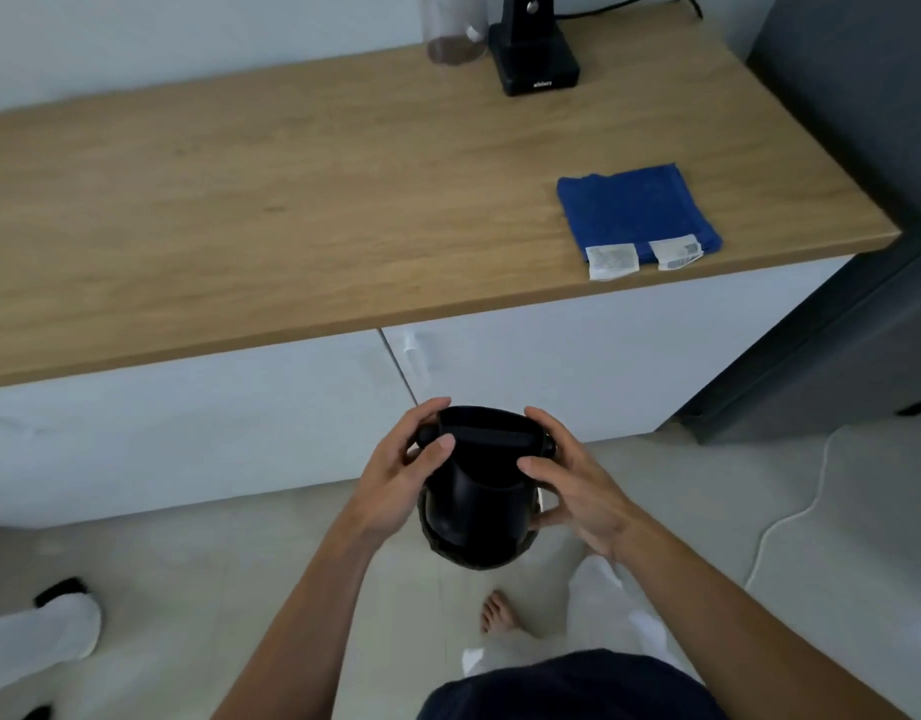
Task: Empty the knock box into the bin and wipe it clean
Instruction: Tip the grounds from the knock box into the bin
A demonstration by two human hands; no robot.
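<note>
I hold the black knock box [479, 491] in front of me, below the counter's edge and over the floor. Its open top with the knock bar faces away from me toward the cabinet. My left hand [401, 475] grips its left side, thumb near the bar's end knob. My right hand [572, 480] grips its right side. Under the box a dark round shape [474, 556] shows, partly hidden; I cannot tell what it is. A folded blue cloth [637, 215] with white labels lies on the wooden counter [292, 200] at the right.
A black appliance base [533, 59] and a clear glass [450, 36] stand at the counter's back. White cabinet doors [551, 366] are below it. A grey unit [853, 252] stands at the right. A white cable [791, 511] runs across the tiled floor. Another person's leg [37, 636] is at the left.
</note>
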